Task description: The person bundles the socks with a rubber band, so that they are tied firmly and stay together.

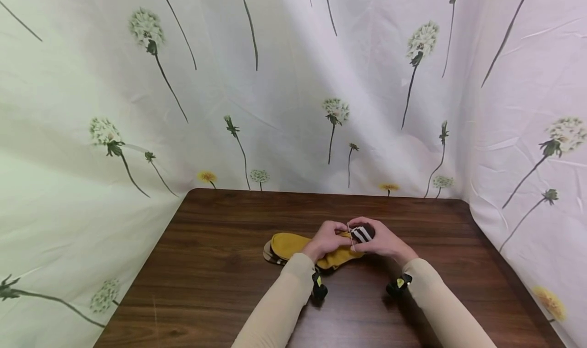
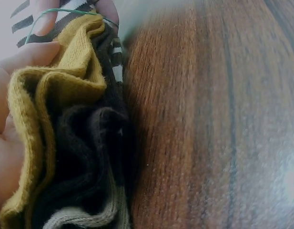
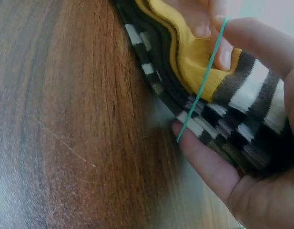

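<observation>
A layered stack of socks lies along the table under both hands, with a mustard-yellow pair (image 1: 288, 245) on top and dark, checked socks (image 3: 218, 119) beneath. My left hand (image 1: 326, 241) grips the middle of the stack, its fingertips on the yellow knit. Thumb and fingers of my right hand (image 1: 384, 242) curl round the striped brown-and-white end (image 1: 362, 233). A thin green rubber band (image 3: 204, 81) stretches across the socks between that hand's thumb and finger. In the left wrist view, loose folds of a dark sock (image 2: 85, 138) bunch up beside the palm.
The stack rests on a dark brown wooden table (image 1: 220, 266). A white curtain (image 1: 293, 83) with dandelion prints hangs behind and at the sides. Small dark wrist cameras (image 1: 319, 289) are strapped over the beige sleeves (image 1: 279, 304).
</observation>
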Demonstrator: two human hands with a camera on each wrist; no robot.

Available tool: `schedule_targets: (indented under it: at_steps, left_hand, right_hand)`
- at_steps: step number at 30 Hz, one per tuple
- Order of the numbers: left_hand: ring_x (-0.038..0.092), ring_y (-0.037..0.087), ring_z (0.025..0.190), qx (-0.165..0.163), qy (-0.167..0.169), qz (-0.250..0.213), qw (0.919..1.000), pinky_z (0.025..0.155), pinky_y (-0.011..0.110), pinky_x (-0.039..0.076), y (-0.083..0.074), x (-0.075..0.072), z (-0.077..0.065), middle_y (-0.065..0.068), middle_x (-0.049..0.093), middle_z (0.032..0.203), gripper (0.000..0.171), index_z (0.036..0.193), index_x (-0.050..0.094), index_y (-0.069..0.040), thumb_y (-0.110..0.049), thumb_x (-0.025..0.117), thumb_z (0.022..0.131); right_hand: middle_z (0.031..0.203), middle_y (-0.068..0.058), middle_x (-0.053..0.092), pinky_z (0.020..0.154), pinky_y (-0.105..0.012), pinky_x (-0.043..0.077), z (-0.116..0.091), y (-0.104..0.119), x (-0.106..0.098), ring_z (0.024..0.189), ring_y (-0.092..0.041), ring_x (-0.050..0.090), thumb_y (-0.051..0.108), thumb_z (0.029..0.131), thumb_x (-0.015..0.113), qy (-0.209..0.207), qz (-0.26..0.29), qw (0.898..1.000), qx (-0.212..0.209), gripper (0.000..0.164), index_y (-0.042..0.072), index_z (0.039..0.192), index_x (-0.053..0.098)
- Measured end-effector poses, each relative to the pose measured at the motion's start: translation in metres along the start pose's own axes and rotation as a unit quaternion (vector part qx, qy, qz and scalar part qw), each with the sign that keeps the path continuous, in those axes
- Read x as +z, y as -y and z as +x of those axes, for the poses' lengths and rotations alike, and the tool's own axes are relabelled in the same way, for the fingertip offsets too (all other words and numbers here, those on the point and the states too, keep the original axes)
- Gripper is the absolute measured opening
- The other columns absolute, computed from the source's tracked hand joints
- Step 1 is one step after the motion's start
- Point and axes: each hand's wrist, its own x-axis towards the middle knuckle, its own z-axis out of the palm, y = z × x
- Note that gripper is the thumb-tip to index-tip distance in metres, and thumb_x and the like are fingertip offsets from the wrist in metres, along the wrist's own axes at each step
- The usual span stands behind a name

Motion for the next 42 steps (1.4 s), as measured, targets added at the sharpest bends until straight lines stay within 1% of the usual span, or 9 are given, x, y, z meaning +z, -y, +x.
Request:
schedule_targets:
  at_steps: [5, 8, 12, 19, 24, 27, 32, 38, 42]
  left_hand:
    - [0.058, 0.011, 0.088, 0.001, -0.002, -0.004, 1.0, 0.076, 0.023, 0.048, 0.001, -0.001, 0.0, 0.01, 0.074, 0.111, 0.025, 0.111, 0.077, 0.003, -0.002, 0.082, 0.087]
    - [0.058, 0.012, 0.087, 0.0, -0.002, -0.002, 1.0, 0.074, 0.023, 0.048, 0.001, -0.002, 0.0, 0.011, 0.074, 0.109, 0.025, 0.111, 0.077, 0.003, -0.001, 0.081, 0.087]
    - [0.06, 0.013, 0.088, -0.003, -0.003, -0.015, 0.9999, 0.075, 0.023, 0.049, 0.0, -0.003, -0.002, 0.01, 0.074, 0.109, 0.025, 0.112, 0.077, 0.002, -0.002, 0.081, 0.088]
    - [0.061, 0.013, 0.085, -0.016, -0.003, -0.043, 0.999, 0.073, 0.024, 0.05, 0.0, -0.004, -0.002, 0.007, 0.075, 0.105, 0.024, 0.111, 0.077, 0.0, -0.005, 0.083, 0.089]
    - [0.063, 0.013, 0.084, -0.017, -0.003, -0.047, 0.9988, 0.072, 0.024, 0.051, 0.001, -0.003, -0.001, 0.007, 0.075, 0.105, 0.025, 0.112, 0.077, 0.0, -0.005, 0.084, 0.088]
    - [0.063, 0.013, 0.084, -0.019, -0.005, -0.044, 0.9988, 0.072, 0.024, 0.051, 0.001, -0.002, -0.001, 0.007, 0.075, 0.105, 0.025, 0.111, 0.077, -0.001, -0.006, 0.084, 0.088]
    - [0.061, 0.013, 0.086, -0.018, -0.013, -0.042, 0.9989, 0.072, 0.024, 0.05, 0.0, 0.0, -0.002, 0.007, 0.074, 0.106, 0.025, 0.111, 0.078, -0.001, -0.007, 0.085, 0.087]
    - [0.061, 0.015, 0.088, -0.011, -0.012, -0.04, 0.999, 0.074, 0.025, 0.05, 0.0, -0.001, -0.003, 0.007, 0.073, 0.109, 0.026, 0.113, 0.077, -0.003, -0.009, 0.085, 0.088]
    - [0.061, 0.015, 0.092, 0.004, -0.02, -0.031, 0.9993, 0.077, 0.027, 0.05, 0.001, -0.002, -0.003, 0.008, 0.073, 0.111, 0.027, 0.114, 0.077, -0.004, -0.01, 0.085, 0.089]
  right_hand:
    - [0.116, -0.008, 0.071, 0.079, -0.03, 0.054, 0.001, 0.003, 0.001, 0.096, -0.022, 0.062, 0.019, 0.08, 0.092, -0.009, -0.03, 0.999, 0.012, 0.056, 0.012, 0.13, 0.069]
    - [0.115, -0.007, 0.071, 0.076, -0.033, 0.056, 0.001, 0.005, 0.001, 0.094, -0.022, 0.061, 0.02, 0.081, 0.092, -0.014, -0.036, 0.999, 0.023, 0.05, 0.015, 0.127, 0.072]
    - [0.114, -0.01, 0.069, 0.07, -0.035, 0.058, 0.001, 0.004, 0.0, 0.092, -0.023, 0.061, 0.019, 0.083, 0.09, -0.015, -0.036, 0.999, 0.024, 0.046, 0.014, 0.125, 0.071]
    - [0.118, -0.015, 0.065, 0.078, -0.036, 0.056, -0.002, -0.009, -0.003, 0.098, -0.025, 0.061, 0.01, 0.082, 0.09, -0.032, -0.036, 0.998, 0.036, 0.059, 0.01, 0.133, 0.062]
    - [0.119, -0.015, 0.065, 0.081, -0.039, 0.055, -0.011, -0.007, -0.004, 0.101, -0.027, 0.061, 0.014, 0.084, 0.089, -0.037, -0.033, 0.998, 0.045, 0.063, 0.009, 0.138, 0.057]
    - [0.12, -0.015, 0.064, 0.081, -0.037, 0.056, -0.016, -0.007, -0.004, 0.101, -0.026, 0.061, 0.018, 0.086, 0.088, -0.038, -0.032, 0.996, 0.07, 0.068, 0.005, 0.142, 0.052]
    - [0.12, -0.019, 0.063, 0.079, -0.036, 0.059, -0.024, -0.007, -0.006, 0.101, -0.028, 0.062, 0.022, 0.088, 0.087, -0.035, -0.003, 0.993, 0.113, 0.073, -0.003, 0.144, 0.047]
    - [0.117, -0.019, 0.067, 0.078, -0.037, 0.062, -0.033, -0.014, -0.011, 0.1, -0.026, 0.067, 0.018, 0.093, 0.083, 0.0, 0.033, 0.993, 0.112, 0.065, -0.009, 0.142, 0.05]
    - [0.115, -0.02, 0.067, 0.078, -0.037, 0.063, -0.036, -0.012, -0.013, 0.097, -0.025, 0.069, 0.018, 0.096, 0.08, -0.002, 0.04, 0.992, 0.116, 0.061, -0.012, 0.14, 0.051]
